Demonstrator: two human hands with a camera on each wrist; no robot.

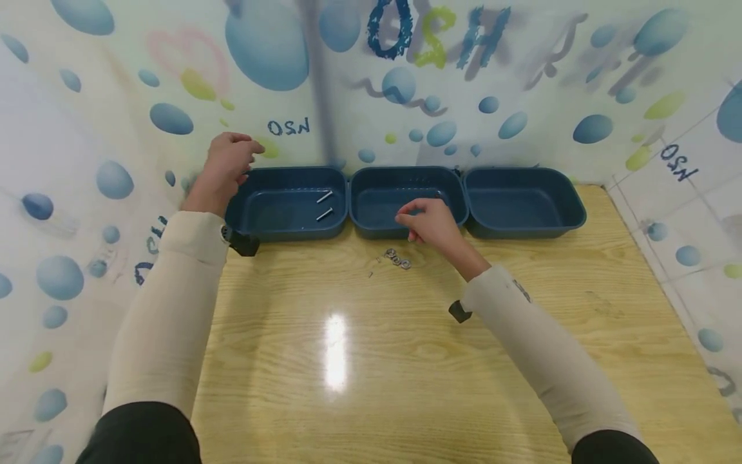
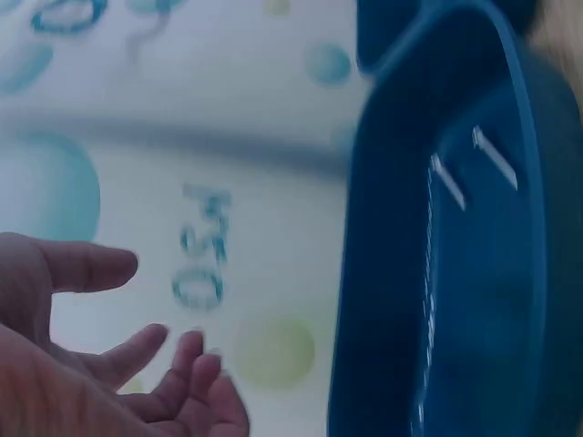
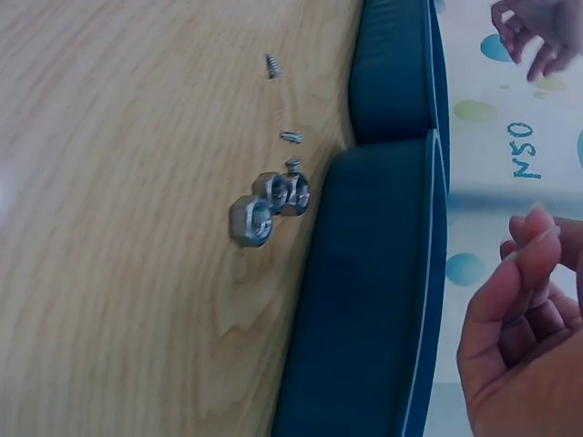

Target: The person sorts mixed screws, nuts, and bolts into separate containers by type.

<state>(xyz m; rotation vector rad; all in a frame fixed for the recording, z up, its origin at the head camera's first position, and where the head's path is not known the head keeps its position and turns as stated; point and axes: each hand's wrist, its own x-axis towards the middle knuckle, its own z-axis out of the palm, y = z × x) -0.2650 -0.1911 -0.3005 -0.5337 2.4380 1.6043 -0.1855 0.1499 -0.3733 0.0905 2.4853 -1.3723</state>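
My left hand (image 1: 228,158) is raised over the back left corner of the left blue bin (image 1: 272,237), fingers apart and loosely bent, holding nothing. Two silver bolts (image 1: 324,196) lie in that bin. Over the front of the middle blue bin (image 1: 377,233) is my right hand (image 1: 431,225). Its thumb and index fingertips (image 3: 539,248) meet and the other fingers curl in; nothing shows between them. On the table in front of that bin lie three hex nuts (image 3: 250,221) in a cluster, with a few tiny screws (image 3: 272,66) beside them.
A third blue bin (image 1: 524,233) stands at the right end of the row. The bins line the back of the wooden table (image 1: 394,361), against a patterned sheet (image 1: 371,109) that also hangs along both sides.
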